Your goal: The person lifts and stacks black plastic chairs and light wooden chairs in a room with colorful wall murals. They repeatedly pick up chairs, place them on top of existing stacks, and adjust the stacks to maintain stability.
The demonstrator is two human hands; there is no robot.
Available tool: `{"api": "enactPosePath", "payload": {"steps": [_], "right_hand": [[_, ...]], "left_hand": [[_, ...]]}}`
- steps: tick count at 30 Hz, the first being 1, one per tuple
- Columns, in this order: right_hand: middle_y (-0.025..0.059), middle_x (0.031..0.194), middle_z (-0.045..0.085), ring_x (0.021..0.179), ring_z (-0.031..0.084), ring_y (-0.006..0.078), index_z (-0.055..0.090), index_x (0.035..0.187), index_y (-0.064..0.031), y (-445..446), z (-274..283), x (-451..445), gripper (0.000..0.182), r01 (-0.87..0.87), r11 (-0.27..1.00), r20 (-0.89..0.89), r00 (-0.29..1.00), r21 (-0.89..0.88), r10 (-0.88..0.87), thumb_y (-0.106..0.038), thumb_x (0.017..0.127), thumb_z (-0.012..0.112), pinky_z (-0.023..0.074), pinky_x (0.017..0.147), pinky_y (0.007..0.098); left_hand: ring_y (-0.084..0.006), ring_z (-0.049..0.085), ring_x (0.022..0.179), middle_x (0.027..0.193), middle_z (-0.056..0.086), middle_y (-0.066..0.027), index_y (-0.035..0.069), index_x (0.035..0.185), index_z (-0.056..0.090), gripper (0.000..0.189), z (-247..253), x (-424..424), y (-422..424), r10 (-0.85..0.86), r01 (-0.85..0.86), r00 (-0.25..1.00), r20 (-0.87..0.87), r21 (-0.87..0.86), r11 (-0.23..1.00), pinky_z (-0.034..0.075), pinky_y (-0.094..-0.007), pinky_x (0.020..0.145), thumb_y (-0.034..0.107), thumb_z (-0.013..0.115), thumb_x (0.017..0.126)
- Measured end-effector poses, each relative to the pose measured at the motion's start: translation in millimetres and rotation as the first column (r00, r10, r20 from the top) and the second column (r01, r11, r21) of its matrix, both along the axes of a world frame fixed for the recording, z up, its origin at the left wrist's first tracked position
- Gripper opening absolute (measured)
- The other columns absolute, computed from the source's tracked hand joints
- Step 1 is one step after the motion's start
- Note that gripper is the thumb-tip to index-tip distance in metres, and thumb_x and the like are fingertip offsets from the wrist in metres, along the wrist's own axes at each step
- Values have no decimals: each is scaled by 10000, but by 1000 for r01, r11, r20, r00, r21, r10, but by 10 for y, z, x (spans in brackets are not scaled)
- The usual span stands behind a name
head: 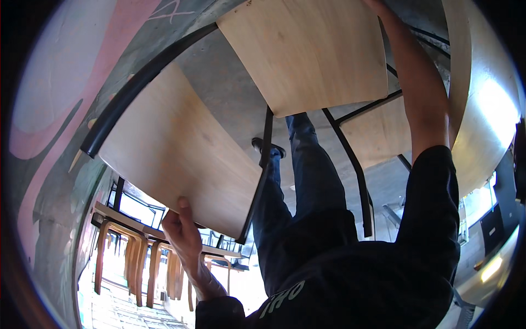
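A chair with a black metal frame stands right in front of me, its light plywood backrest (181,140) nearer and its plywood seat (304,57) farther off. My left hand (185,230) grips the top edge of the backrest, thumb on the face turned to me and fingers behind it. Black tubes (152,78) run along both sides of the backrest to the seat. My right arm stretches out past the seat's right side. Only a sliver of my right hand (373,4) shows at the picture's top rim, so what its fingers touch is hidden.
Another plywood chair (378,129) with black tubing stands to the right, beside a light tabletop (481,98) with glare on it. A painted wall (61,103) runs close along the left. Several bentwood legs (123,263) show at lower left. The floor (230,70) is grey.
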State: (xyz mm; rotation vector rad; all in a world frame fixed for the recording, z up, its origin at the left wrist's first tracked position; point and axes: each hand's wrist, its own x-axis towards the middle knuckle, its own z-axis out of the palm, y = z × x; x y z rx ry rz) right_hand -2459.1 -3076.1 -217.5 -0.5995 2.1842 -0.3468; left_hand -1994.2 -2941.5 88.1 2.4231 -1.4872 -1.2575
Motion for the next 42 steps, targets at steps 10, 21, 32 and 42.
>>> {"api": "enactPosePath", "payload": {"steps": [10, 21, 32, 42], "right_hand": [[177, 1258, 505, 1125, 511, 312, 340, 1366, -74, 420, -1131, -645, 637, -81, 962, 48, 994, -260, 96, -407, 862, 542, 410, 912, 420], [196, 973, 635, 907, 619, 319, 584, 1101, -20, 2252, -1108, -609, 531, -95, 994, -300, 948, 52, 106, -409, 740, 617, 479, 793, 396], [140, 921, 653, 854, 618, 227, 575, 1088, 21, 2352, -910, -429, 548, 201, 979, -19, 979, -17, -201, -372, 717, 658, 464, 767, 345], [160, 902, 662, 879, 624, 300, 675, 944, -39, 2672, -1084, -592, 602, 281, 951, -61, 959, 129, -275, -593, 730, 576, 457, 779, 396]], "left_hand": [[-108, 503, 562, 665, 519, -58, -34, 866, 490, 142, -16, -285, -296, -5, 93, 937, -350, 236, 967, 382, -265, 425, 107, 499, 875], [-244, 647, 750, 915, 560, -187, -121, 1129, 394, 380, -15, -523, -527, 64, 233, 863, -500, 509, 829, 588, -317, 537, 82, 529, 838], [-201, 611, 779, 929, 578, -173, -77, 976, 553, 247, -103, -523, -418, -222, 446, 801, -556, 307, 841, 505, -300, 651, 115, 594, 828], [-203, 629, 753, 949, 557, -209, -101, 1150, 324, 424, 0, -562, -290, -156, 352, 872, -465, 372, 859, 546, -277, 595, 123, 559, 878]]}}
